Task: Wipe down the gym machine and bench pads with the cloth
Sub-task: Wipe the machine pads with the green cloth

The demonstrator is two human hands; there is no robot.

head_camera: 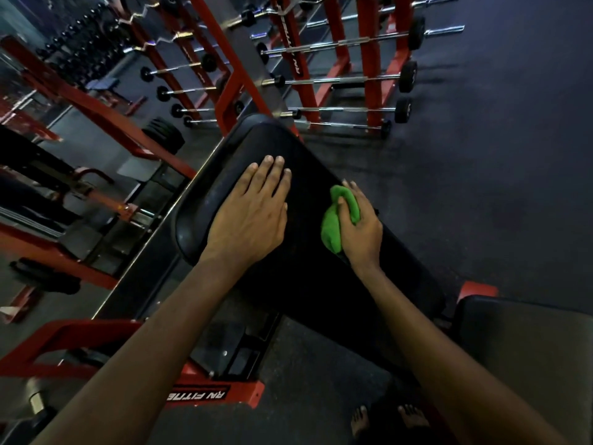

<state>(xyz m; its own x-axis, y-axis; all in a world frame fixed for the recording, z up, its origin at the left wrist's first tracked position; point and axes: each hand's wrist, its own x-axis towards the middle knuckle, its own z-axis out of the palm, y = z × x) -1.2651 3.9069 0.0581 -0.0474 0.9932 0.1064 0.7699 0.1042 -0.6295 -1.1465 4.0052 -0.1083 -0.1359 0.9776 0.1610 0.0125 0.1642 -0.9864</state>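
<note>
The green cloth (337, 220), judged soft and light, is gripped bunched in the right hand (361, 229) at the pad's (308, 284) right edge. The left hand (253, 210) is laid flat on the pad.

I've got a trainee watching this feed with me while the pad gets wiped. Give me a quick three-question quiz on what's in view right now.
1. True or false: the left hand lies flat, fingers straight, on the black pad.
2. Where is the green cloth?
A. lying on the floor
B. bunched in the right hand, against the pad
C. tucked under the left hand
3. Fill in: the red rack beyond the pad holds rows of ____.

Key: 1 true; 2 B; 3 barbells.
</note>
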